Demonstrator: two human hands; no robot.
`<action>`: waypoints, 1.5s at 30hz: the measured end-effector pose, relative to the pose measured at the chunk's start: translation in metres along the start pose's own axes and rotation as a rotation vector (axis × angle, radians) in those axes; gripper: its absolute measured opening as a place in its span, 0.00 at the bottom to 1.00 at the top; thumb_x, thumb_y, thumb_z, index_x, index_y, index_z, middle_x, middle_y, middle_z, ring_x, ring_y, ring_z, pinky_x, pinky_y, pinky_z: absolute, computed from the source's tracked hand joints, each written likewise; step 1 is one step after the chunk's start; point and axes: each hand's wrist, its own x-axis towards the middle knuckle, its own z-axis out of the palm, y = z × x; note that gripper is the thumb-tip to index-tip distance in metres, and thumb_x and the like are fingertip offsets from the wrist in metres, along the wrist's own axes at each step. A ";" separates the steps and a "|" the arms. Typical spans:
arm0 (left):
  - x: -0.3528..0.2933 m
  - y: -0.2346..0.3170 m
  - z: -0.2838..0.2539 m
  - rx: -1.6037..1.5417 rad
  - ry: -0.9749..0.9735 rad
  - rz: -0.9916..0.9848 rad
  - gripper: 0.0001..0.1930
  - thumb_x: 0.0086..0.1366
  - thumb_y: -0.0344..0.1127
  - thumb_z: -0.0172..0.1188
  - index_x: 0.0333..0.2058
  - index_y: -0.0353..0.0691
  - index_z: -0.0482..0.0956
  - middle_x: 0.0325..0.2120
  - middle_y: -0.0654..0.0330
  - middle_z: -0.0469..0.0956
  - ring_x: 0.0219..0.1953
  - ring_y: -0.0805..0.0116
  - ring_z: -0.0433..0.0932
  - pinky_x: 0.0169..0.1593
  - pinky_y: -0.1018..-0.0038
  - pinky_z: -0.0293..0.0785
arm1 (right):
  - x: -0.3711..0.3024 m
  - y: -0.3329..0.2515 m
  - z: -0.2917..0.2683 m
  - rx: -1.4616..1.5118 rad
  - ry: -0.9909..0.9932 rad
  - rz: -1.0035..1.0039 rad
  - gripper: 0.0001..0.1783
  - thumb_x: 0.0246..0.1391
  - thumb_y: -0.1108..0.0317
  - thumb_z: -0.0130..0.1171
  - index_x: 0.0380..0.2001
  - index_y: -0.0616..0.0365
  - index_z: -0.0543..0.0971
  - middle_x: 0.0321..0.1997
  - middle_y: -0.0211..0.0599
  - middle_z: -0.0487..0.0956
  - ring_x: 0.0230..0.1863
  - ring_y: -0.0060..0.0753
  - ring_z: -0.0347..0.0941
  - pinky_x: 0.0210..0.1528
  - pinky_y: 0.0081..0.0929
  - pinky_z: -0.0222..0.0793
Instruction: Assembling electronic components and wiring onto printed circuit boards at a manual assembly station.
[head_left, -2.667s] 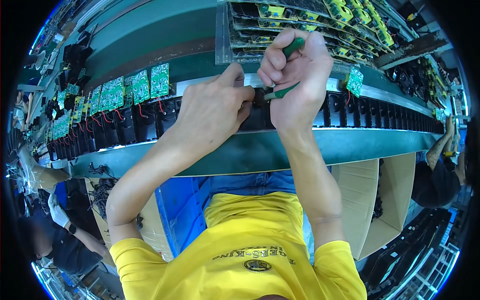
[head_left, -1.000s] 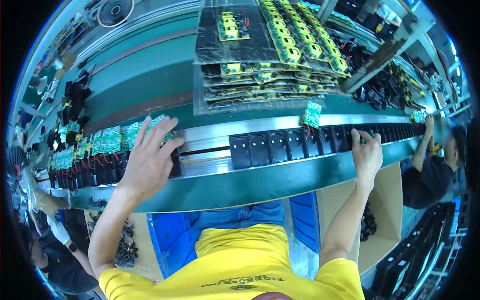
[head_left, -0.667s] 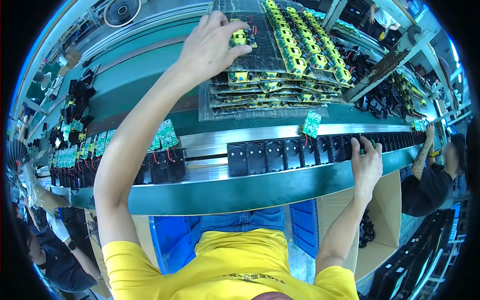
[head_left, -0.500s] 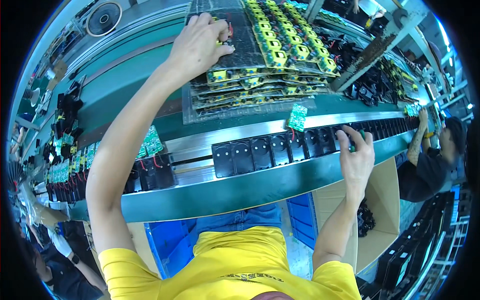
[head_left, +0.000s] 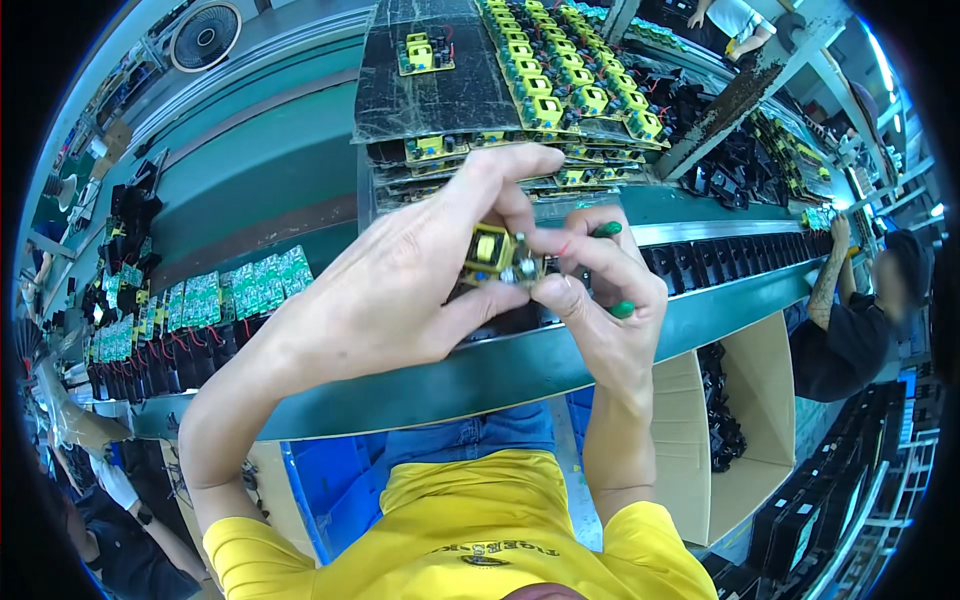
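Green conveyor surface [head_left: 250,190] runs across the view, and above its near edge the left hand [head_left: 400,290] pinches a small circuit board with a yellow transformer [head_left: 492,255] between thumb and fingers. The right hand [head_left: 600,300] closes on the same board's other end, a green-handled tool [head_left: 612,270] tucked in its fingers. Beyond lie stacked trays of boards [head_left: 500,90], and black housings [head_left: 720,260] line the rail.
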 end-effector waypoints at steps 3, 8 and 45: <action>-0.018 0.009 -0.003 -0.037 -0.119 -0.064 0.26 0.66 0.20 0.71 0.61 0.36 0.74 0.50 0.53 0.82 0.52 0.65 0.80 0.60 0.69 0.79 | -0.003 -0.003 0.006 -0.018 0.036 -0.118 0.18 0.57 0.72 0.82 0.52 0.56 0.94 0.47 0.33 0.78 0.42 0.25 0.69 0.45 0.23 0.68; -0.031 0.015 -0.004 -0.116 -0.264 -0.205 0.20 0.69 0.20 0.66 0.58 0.34 0.77 0.49 0.54 0.83 0.48 0.67 0.80 0.57 0.71 0.79 | -0.020 -0.004 0.020 0.173 0.107 0.079 0.16 0.54 0.73 0.83 0.47 0.56 0.95 0.46 0.32 0.78 0.40 0.26 0.69 0.44 0.22 0.69; -0.059 -0.076 -0.010 0.326 -0.082 -0.561 0.07 0.72 0.33 0.71 0.38 0.36 0.88 0.29 0.67 0.85 0.28 0.78 0.69 0.34 0.78 0.65 | -0.068 0.036 0.055 -0.975 -0.114 -0.134 0.15 0.50 0.64 0.85 0.43 0.47 0.96 0.50 0.29 0.80 0.41 0.33 0.73 0.42 0.32 0.75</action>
